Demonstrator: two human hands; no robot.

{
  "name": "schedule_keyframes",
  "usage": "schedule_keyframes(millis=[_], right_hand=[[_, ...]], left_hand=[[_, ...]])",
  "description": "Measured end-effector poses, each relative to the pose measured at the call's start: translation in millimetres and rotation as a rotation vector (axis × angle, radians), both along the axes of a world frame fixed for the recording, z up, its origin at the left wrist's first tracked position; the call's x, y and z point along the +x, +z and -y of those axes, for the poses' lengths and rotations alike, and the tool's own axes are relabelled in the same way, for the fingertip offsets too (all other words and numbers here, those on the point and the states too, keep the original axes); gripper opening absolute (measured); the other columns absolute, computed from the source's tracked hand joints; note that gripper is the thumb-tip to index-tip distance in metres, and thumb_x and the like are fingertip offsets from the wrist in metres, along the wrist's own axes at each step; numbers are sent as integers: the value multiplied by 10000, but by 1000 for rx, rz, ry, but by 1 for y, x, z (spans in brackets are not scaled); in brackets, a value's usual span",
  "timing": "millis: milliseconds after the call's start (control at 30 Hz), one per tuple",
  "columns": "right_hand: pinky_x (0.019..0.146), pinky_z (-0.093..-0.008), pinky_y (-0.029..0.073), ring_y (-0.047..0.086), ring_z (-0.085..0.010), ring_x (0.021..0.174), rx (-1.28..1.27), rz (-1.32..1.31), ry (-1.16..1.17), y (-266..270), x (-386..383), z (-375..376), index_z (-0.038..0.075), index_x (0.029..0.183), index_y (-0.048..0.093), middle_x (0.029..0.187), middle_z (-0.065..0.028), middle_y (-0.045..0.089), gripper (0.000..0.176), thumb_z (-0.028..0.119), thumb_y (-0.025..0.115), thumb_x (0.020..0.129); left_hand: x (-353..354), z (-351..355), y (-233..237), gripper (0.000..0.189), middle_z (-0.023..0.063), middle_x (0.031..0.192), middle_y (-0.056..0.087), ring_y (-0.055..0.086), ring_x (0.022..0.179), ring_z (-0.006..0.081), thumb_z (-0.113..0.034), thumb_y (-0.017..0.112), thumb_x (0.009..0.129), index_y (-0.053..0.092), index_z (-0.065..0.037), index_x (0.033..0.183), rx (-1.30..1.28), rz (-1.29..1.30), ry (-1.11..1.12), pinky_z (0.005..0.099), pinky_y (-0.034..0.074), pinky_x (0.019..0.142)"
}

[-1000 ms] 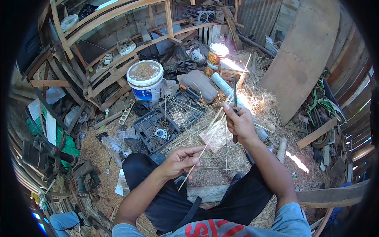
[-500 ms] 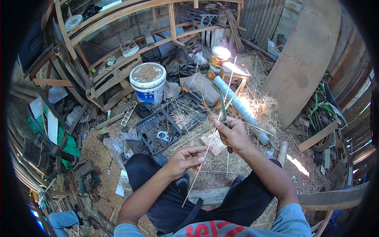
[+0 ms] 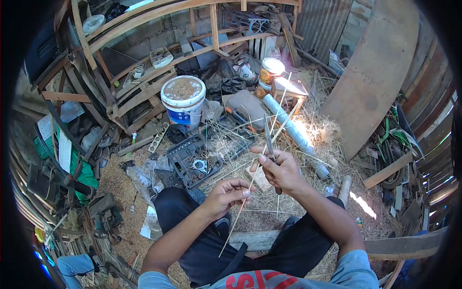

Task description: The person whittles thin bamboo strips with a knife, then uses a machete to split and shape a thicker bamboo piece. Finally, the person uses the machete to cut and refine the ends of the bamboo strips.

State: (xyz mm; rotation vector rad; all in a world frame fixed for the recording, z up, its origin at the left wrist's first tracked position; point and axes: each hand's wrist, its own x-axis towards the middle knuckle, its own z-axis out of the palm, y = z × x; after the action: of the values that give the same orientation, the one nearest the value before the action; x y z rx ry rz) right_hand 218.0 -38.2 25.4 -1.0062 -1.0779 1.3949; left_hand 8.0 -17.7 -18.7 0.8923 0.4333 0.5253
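Note:
A long thin pale strip (image 3: 235, 228) runs slanting up between my two hands. My left hand (image 3: 227, 196) pinches its lower part between thumb and fingers. In my right hand (image 3: 280, 169) is a knife (image 3: 268, 136) with its blade pointing up, and the strip passes beside the blade under my fingers. The far end of the strip reaches up toward the small wooden stool. Below my right fist the dark end of the knife handle shows.
A white bucket (image 3: 183, 103) stands ahead to the left, behind an open tool case (image 3: 190, 161). A grey-blue pipe (image 3: 293, 130) lies on shavings near a wooden stool (image 3: 290, 89). A large board (image 3: 375, 77) leans at the right.
The knife blade has turned to a more upright angle and shows its flat side. Both hands keep their hold on the strip, and the view has shifted slightly.

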Motion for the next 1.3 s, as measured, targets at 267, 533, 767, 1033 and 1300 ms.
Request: schedule_keyframes(millis=[267,533,767,1033,1300], right_hand=[[341,-184,270,373,-12,397,-8,37,-180,3,14,-10,-35,1237,564,862,-97,697,326,198,542,1010],[540,-318,474,603,-177,555,398,767,-408,-1,17,-11,-19,1424,423,697,-93,654,466,251,439,1044],[580,-409,501,615,-323,632,783,945,172,-16,-7,11,146,1485,376,784,-111,610,623,80,568,895],[499,-387,469,580,-274,572,832,1146,95,-10,-16,23,247,1461,422,702,-77,534,686,63,620,830],[515,-393,474,585,-276,584,791,1192,-23,-4,-6,15,244,1459,429,689,-83,535,695,44,613,819]], left_hand=[[0,0,-3,233,74,794,630,618,673,118,-77,646,906,615,42,1103,39,-32,-30,235,514,541],[1,-3,8,380,58,761,609,594,645,92,-67,612,920,548,60,1272,-110,65,91,202,487,484],[-11,-19,13,673,44,854,601,607,684,88,-74,635,900,321,-42,1495,-125,227,166,196,510,494],[-19,-11,30,832,52,823,540,610,684,125,-48,658,875,170,-94,1547,-73,260,50,245,565,492],[-22,-14,22,917,91,847,531,595,683,156,15,603,886,26,-191,1568,-63,403,-186,304,601,557]])
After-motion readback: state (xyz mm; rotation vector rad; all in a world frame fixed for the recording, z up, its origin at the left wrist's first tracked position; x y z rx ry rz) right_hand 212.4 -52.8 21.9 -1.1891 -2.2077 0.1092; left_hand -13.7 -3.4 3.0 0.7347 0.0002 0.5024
